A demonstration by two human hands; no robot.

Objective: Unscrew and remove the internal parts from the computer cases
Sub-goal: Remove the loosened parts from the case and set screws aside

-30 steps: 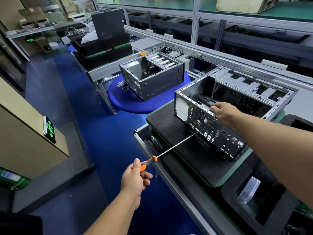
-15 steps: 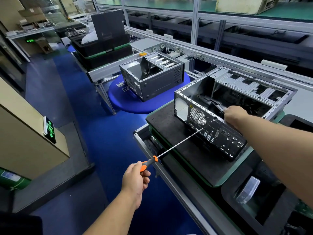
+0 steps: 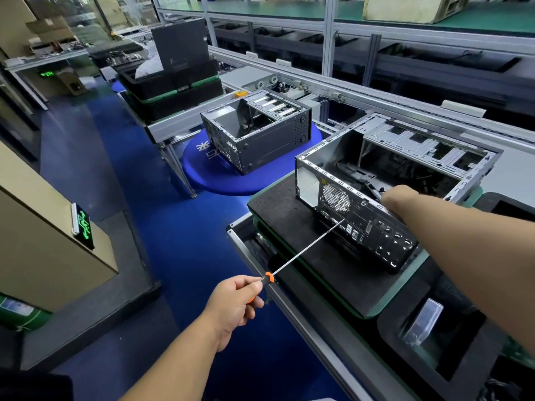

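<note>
While the open grey metal computer case (image 3: 362, 215) lay on its side on a black foam mat (image 3: 289, 227) at the edge of the workbench, its perforated rear panel was turned towards the viewer and its open side faced upward. A long screwdriver with a thin steel shaft and an orange-and-black handle (image 3: 304, 250) was gripped by the left hand (image 3: 231, 305), whose fingers were curled tightly round the handle. The shaft was angled up and to the right, and its tip was set against the rear panel just below the round fan grille (image 3: 335, 198). The right hand (image 3: 398, 199) was reached over the upper rear edge of the case into the interior; its fingers were hidden behind the knuckles and the case rim, so whether anything was held could not be told. Dark cables and parts were seen inside the case near that hand, too dim to be named. A second, smaller grey computer case (image 3: 260, 134), also open on top, was placed on a round blue platform (image 3: 202, 169) further back and to the left, well apart from the first. Behind it, black trays with green edges (image 3: 173, 88) were stacked on a metal-framed table. A grey conveyor rail (image 3: 405, 105) was run along the far side of both cases. Blue flooring (image 3: 173, 227) was visible below the bench
</note>
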